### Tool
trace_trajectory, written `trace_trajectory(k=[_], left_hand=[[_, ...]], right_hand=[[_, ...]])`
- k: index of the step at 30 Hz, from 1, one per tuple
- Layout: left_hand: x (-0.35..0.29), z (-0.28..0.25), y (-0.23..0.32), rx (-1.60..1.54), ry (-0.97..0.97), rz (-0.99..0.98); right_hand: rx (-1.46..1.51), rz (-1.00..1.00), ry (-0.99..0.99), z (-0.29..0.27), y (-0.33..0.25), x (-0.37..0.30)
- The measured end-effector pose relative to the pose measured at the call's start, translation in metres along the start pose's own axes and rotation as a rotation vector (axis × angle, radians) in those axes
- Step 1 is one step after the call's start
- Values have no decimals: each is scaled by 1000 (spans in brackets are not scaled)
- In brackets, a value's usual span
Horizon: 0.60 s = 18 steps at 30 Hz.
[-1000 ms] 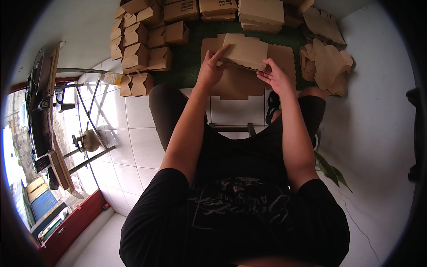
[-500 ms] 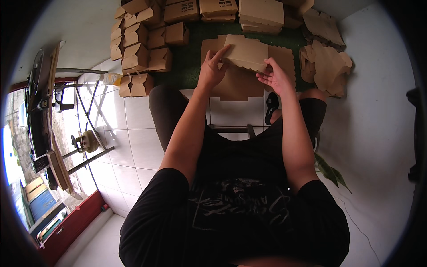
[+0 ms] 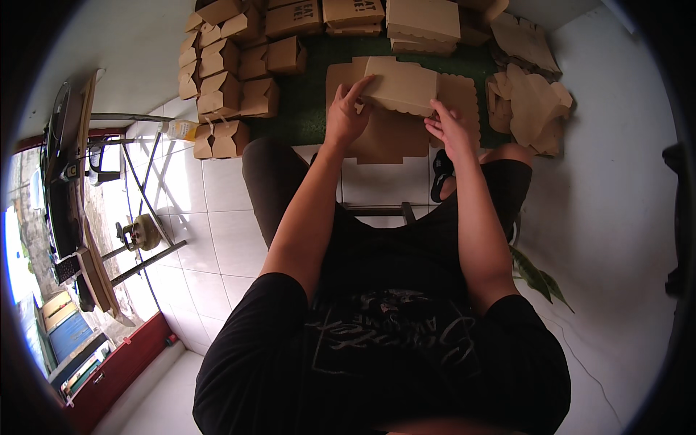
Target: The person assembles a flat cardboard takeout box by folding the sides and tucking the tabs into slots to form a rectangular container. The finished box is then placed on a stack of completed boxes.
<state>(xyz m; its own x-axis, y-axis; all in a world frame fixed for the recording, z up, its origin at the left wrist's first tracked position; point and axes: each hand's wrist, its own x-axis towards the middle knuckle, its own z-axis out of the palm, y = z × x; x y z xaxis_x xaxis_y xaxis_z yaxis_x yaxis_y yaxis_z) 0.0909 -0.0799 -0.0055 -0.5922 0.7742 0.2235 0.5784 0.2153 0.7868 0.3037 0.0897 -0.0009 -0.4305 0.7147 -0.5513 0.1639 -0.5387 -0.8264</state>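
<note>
A brown cardboard box (image 3: 403,84) with a scalloped front edge is held above the table, slightly tilted. Its left end is in my left hand (image 3: 349,116), the index finger stretched over the top and the thumb lower down; the underside of this grip is hidden. My right hand (image 3: 451,132) has its fingertips at the box's right front corner, pinching it, the other fingers bent below. Under the box lie flat, unfolded cardboard blanks (image 3: 391,141) with tabs and a scalloped right side, jutting over the table's near edge.
Folded small boxes (image 3: 219,92) stand in rows at the left. Larger boxes (image 3: 423,20) are stacked at the back. Flat cardboard pieces (image 3: 533,101) pile up at the right. The table has a green top (image 3: 312,94). A yellowish bottle (image 3: 181,130) lies near the left edge.
My right hand has shifted slightly on the corner, its fingers drawn closer to the box edge. The box and my left hand stay nearly in place.
</note>
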Motion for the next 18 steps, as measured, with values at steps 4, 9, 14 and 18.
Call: trace_trajectory(k=[4, 9, 14, 18], left_hand=[[-1, 1, 1, 11, 6, 9], [-1, 1, 2, -36, -2, 4], [-2, 2, 1, -35, -7, -10], [-4, 4, 1, -19, 29, 22]], right_hand=[[-4, 12, 13, 0, 1, 0], [-53, -54, 62, 0, 2, 3], [-41, -111, 80, -1, 3, 6], [-26, -174, 70, -2, 7, 7]])
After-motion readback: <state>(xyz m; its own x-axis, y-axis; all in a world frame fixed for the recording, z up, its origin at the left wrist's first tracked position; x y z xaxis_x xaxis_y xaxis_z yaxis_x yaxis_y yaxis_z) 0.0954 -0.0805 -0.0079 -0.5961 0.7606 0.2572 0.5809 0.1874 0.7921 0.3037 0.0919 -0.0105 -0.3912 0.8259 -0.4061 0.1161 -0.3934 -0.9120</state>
